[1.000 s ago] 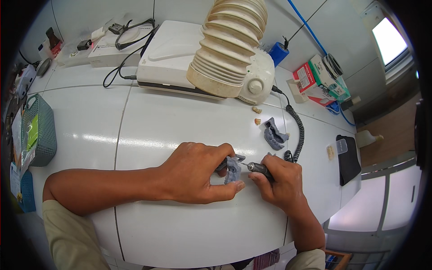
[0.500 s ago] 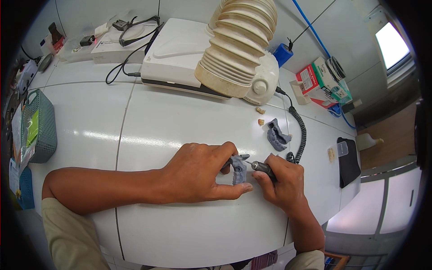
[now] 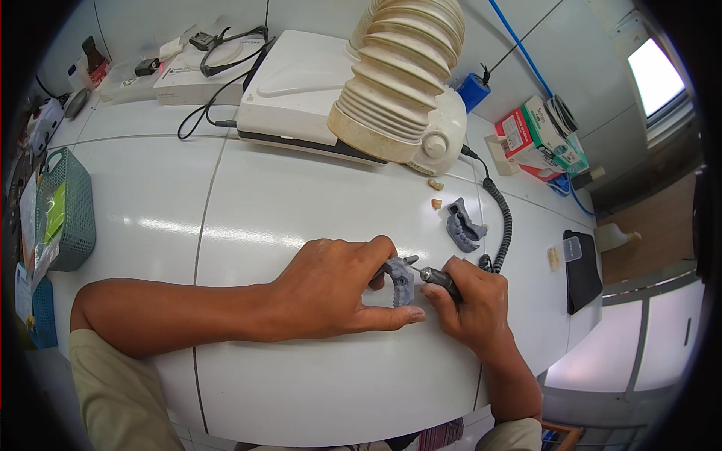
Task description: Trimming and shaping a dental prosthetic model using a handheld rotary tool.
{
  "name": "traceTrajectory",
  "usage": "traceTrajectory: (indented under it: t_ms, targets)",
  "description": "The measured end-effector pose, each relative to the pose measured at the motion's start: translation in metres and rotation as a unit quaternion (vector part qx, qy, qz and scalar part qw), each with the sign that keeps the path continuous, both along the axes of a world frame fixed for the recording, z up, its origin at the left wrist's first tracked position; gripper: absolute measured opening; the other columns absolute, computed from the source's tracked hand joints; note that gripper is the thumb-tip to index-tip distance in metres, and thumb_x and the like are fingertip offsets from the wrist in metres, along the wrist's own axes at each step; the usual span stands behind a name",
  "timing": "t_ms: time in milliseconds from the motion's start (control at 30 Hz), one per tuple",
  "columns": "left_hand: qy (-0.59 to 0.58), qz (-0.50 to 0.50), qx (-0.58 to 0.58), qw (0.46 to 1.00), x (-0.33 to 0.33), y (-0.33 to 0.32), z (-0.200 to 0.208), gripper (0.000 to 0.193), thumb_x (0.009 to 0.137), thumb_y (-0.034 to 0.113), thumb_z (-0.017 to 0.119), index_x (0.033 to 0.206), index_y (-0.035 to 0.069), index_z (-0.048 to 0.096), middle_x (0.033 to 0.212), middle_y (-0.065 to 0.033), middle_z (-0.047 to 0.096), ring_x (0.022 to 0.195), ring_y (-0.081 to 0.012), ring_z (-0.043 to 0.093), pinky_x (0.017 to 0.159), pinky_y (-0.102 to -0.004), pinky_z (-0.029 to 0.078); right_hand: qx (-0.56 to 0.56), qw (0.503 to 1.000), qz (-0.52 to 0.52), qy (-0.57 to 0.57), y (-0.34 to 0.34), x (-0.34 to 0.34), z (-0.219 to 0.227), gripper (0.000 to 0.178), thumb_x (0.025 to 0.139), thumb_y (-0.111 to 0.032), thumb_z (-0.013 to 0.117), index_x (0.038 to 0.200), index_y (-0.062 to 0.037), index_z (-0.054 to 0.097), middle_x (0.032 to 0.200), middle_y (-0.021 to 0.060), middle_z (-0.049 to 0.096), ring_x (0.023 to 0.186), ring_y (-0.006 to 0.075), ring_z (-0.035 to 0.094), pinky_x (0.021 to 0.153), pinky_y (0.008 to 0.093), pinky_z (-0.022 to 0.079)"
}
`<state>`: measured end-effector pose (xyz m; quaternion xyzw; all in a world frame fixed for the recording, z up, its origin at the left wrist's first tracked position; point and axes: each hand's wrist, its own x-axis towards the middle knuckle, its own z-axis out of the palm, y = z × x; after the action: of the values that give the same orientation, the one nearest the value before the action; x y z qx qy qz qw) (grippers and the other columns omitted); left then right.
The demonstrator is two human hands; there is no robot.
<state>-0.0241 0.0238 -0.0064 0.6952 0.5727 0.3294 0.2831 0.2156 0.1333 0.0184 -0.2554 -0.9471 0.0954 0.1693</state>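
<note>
Between thumb and fingers, my left hand [image 3: 338, 289] grips a grey dental model [image 3: 404, 287] upright over the white table. My right hand [image 3: 475, 301] is closed round a dark handpiece [image 3: 441, 282] with a metal nose. Its thin bit points left and meets or nearly meets the upper part of the model; contact is too small to make out. Beyond my right hand a second grey dental model [image 3: 465, 227] lies on the table. Two small tooth-coloured pieces [image 3: 436, 194] rest near it.
A white machine [image 3: 301, 98] with a ribbed cream hose [image 3: 398, 83] stands at the back. A coiled black cord [image 3: 502, 214] runs down on the right. Green basket [image 3: 71, 210] at left; red and green boxes [image 3: 538, 139], black pouch [image 3: 583, 272] and small clear box [image 3: 572, 248] at right.
The grey model in my left hand has shifted very slightly. Both hands otherwise keep their places and their hold.
</note>
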Motion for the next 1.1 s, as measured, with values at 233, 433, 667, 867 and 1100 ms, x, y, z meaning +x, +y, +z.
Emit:
traceTrajectory:
  t_ms: [233, 433, 667, 867, 1100]
  targets:
    - [-0.002, -0.002, -0.007, 1.0, -0.0001, -0.0002, 0.0, 0.078, 0.087, 0.062, 0.087, 0.116, -0.007, 0.064, 0.082, -0.0154, 0.076, 0.06, -0.0255, 0.074, 0.061, -0.0366, 0.061, -0.001, 1.0, 0.002, 0.007, 0.0002, -0.0005, -0.0003, 0.042, 0.093, -0.036, 0.087, 0.081, -0.0062, 0.06, 0.066, 0.0087, 0.061, 0.049, 0.0262, 0.057, 0.047, 0.0377, 0.044]
    - [-0.013, -0.005, 0.009, 1.0, -0.0005, 0.0011, -0.0042, 0.074, 0.088, 0.059, 0.085, 0.116, -0.007, 0.064, 0.079, -0.0175, 0.074, 0.058, -0.0273, 0.072, 0.058, -0.0382, 0.059, 0.0, 1.0, 0.002, -0.008, 0.0005, 0.0008, 0.0018, 0.042, 0.093, -0.037, 0.086, 0.081, -0.0067, 0.059, 0.066, 0.0086, 0.061, 0.049, 0.0261, 0.058, 0.047, 0.0377, 0.044]
    - [-0.034, -0.012, 0.029, 0.999, -0.0016, -0.0003, -0.0053, 0.069, 0.088, 0.055, 0.083, 0.115, -0.006, 0.064, 0.07, -0.0155, 0.068, 0.056, -0.0286, 0.068, 0.055, -0.039, 0.054, -0.001, 1.0, 0.013, -0.007, 0.0007, 0.0008, 0.0031, 0.043, 0.094, -0.038, 0.086, 0.081, -0.0071, 0.06, 0.065, 0.0081, 0.061, 0.048, 0.0255, 0.057, 0.047, 0.0377, 0.043]
    - [-0.037, -0.023, 0.027, 0.999, -0.0024, 0.0005, -0.0059, 0.067, 0.089, 0.055, 0.081, 0.115, -0.005, 0.064, 0.068, -0.0144, 0.066, 0.056, -0.0285, 0.067, 0.054, -0.0396, 0.053, -0.001, 1.0, 0.017, -0.012, 0.002, 0.0023, 0.0026, 0.045, 0.093, -0.041, 0.086, 0.081, -0.0074, 0.059, 0.065, 0.0078, 0.06, 0.048, 0.0252, 0.056, 0.046, 0.0377, 0.042]
    - [-0.038, -0.03, 0.018, 0.999, -0.0032, 0.0001, -0.0034, 0.066, 0.09, 0.053, 0.08, 0.116, -0.006, 0.064, 0.068, -0.0141, 0.066, 0.056, -0.0286, 0.067, 0.054, -0.0396, 0.052, -0.005, 1.0, 0.022, -0.004, 0.0032, 0.0029, 0.0013, 0.046, 0.093, -0.042, 0.086, 0.081, -0.0073, 0.059, 0.064, 0.0077, 0.06, 0.047, 0.0255, 0.056, 0.046, 0.0377, 0.042]
